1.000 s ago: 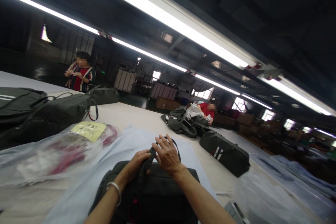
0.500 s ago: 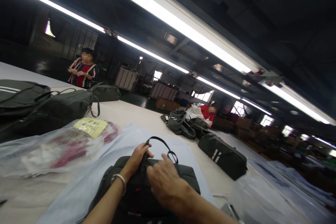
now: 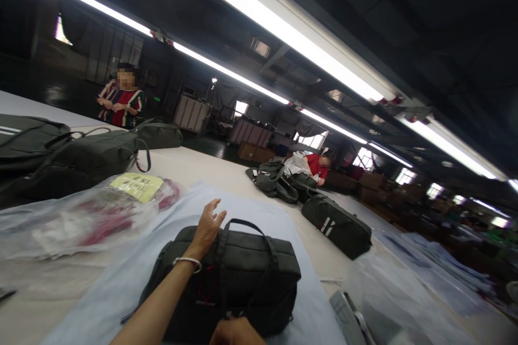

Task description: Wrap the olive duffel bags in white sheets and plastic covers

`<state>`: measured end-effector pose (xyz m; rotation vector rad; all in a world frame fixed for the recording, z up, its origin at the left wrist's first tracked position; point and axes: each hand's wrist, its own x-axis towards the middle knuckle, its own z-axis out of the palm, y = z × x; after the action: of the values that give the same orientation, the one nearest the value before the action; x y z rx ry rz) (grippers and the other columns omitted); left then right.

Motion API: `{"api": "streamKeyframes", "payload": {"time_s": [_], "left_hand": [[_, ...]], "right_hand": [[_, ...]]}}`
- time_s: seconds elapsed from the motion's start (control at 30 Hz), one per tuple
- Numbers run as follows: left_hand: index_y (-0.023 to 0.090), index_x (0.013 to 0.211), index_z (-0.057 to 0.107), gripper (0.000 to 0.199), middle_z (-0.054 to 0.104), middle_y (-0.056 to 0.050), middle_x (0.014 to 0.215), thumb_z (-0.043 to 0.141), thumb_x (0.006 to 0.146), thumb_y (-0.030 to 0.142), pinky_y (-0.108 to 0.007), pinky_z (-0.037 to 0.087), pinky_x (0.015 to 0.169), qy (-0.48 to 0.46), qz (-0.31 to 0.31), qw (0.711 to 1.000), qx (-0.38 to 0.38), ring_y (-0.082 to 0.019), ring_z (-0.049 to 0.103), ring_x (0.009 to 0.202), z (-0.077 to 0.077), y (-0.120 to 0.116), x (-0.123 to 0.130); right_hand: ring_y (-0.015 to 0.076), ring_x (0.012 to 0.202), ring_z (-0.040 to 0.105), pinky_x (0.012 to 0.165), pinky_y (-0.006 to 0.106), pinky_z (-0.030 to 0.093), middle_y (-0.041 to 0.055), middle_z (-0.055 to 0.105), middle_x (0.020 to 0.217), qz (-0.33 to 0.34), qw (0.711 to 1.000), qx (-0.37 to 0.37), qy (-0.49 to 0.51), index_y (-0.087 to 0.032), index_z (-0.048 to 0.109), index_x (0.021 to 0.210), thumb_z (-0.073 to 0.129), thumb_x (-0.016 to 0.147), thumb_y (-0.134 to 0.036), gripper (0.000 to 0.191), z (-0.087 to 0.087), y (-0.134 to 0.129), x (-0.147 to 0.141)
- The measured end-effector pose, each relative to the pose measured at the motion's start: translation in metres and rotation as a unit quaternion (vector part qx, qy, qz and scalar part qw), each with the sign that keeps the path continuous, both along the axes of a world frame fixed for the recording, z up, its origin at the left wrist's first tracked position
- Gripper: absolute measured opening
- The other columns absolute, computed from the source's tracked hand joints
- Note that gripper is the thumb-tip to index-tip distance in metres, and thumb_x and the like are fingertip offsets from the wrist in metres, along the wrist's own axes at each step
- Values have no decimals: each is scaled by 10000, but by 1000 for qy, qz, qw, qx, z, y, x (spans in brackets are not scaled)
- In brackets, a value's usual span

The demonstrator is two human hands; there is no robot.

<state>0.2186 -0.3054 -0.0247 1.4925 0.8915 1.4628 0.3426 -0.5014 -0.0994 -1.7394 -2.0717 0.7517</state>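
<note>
A dark green duffel bag with two carry handles lies in front of me on a pale blue sheet. Its black strap handle arches above the top, free of both hands. My left hand, a light bracelet on its wrist, hovers at the bag's upper left with fingers spread and holding nothing. At the bottom edge, low against the bag's front, is my right hand; only its back shows, and the fingers are hidden. Red cord or tag shows on the bag's left part.
Clear plastic bags with red items and a yellow note lie to the left, near more green bags. Another duffel lies right, beside clear plastic sheeting and a grey object. Two people stand across the table.
My left hand has let go of the strap handle and opened. My right hand has dropped from the handle to the bag's lower front. The view has shifted slightly.
</note>
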Motion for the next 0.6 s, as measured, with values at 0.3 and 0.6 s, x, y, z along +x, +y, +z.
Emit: {"api": "streamKeyframes", "payload": {"time_s": [0.3,0.6], "left_hand": [[253,819,617,187,634,-28,822,486,864,379,-349,448,785,212,27,975,59,-221,601,817,-75,-116,-74],[222,778,543,123,600,-38,819,540,881,288,-360,382,770,426,187,885,35,-241,578,843,-76,-131,-37]], "right_hand": [[179,636,638,693,290,476,51,687,628,-212,911,23,352,-165,590,676,643,748,-588,432,7,16,19],[179,632,641,705,297,475,37,682,619,-199,921,37,334,-172,583,672,644,737,-637,474,11,20,18]]}}
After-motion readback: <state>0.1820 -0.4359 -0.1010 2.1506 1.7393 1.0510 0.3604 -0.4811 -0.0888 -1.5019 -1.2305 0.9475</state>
